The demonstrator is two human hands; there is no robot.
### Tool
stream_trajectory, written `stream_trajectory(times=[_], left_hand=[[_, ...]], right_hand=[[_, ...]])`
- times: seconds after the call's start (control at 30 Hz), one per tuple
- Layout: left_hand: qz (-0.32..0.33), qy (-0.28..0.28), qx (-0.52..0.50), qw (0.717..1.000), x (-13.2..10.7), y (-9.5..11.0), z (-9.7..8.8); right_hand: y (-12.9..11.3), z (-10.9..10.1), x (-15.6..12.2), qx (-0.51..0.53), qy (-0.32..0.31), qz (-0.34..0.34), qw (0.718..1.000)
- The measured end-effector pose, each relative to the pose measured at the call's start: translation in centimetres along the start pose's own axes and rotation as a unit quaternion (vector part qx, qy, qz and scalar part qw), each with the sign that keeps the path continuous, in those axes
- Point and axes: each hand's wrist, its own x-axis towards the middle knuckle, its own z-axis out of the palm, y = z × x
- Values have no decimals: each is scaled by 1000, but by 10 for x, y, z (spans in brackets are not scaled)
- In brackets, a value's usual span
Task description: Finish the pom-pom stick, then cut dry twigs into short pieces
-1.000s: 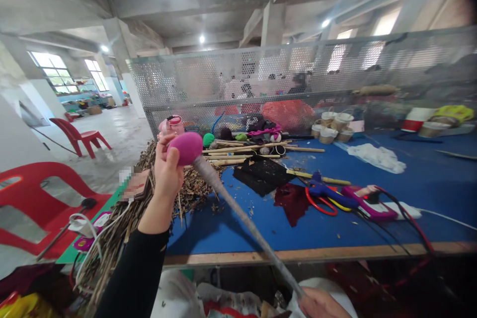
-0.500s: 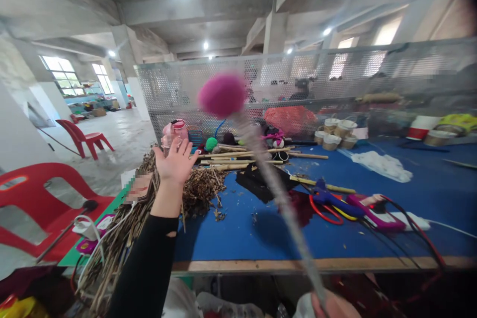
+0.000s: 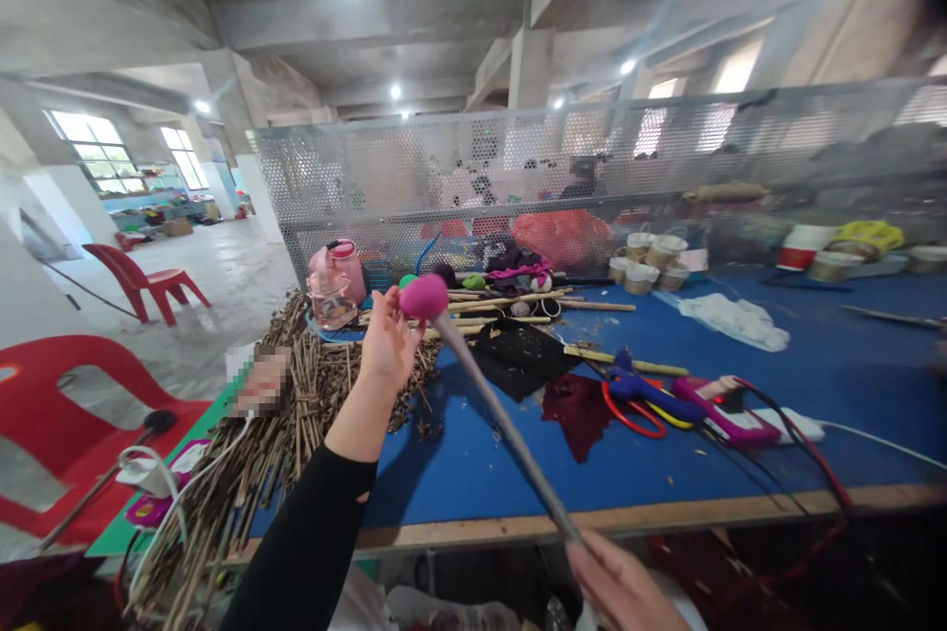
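My right hand (image 3: 618,577) grips the lower end of a long grey-brown stick (image 3: 503,419). At the stick's upper end is a smooth pink ball-shaped head (image 3: 424,298). My left hand (image 3: 392,340) is cupped against the left side of this head, fingers apart and partly hidden behind it. It does not appear to be wrapped around it. Under the stick lie a black cloth (image 3: 522,355) and a dark red cloth (image 3: 577,412) on the blue table (image 3: 459,473).
Dried stalks (image 3: 258,454) pile along the left side. Bare sticks (image 3: 503,304) and a pink jug (image 3: 340,281) are behind. Blue-handled scissors (image 3: 651,394), a purple power strip (image 3: 732,414), a white plastic bag (image 3: 732,318) and paper cups (image 3: 651,261) are at right. Red chairs (image 3: 81,414) stand left.
The pink head has swung down and slightly left against my left hand. My left hand has shifted right, from raised and spread to cupped at the head.
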Motion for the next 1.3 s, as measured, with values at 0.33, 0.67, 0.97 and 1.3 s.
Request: stream_trajectory(times=[0.33,0.67,0.97,1.3], left_hand=[[-428,-259,59,864,-111,-94,-30],[-275,-248,66,926,-119,-100,-37],[-380,-281,80,878,-132,-99,-40],[-470,-238,18,850,-167,-133,-59]], right_hand=[[-204,28,103,318,-170,-164,918],[-173,78,105,253,-82,-164,950],[-193,58,106,275,-195,-146,930],[-189,49,114,325,-261,-98,904]])
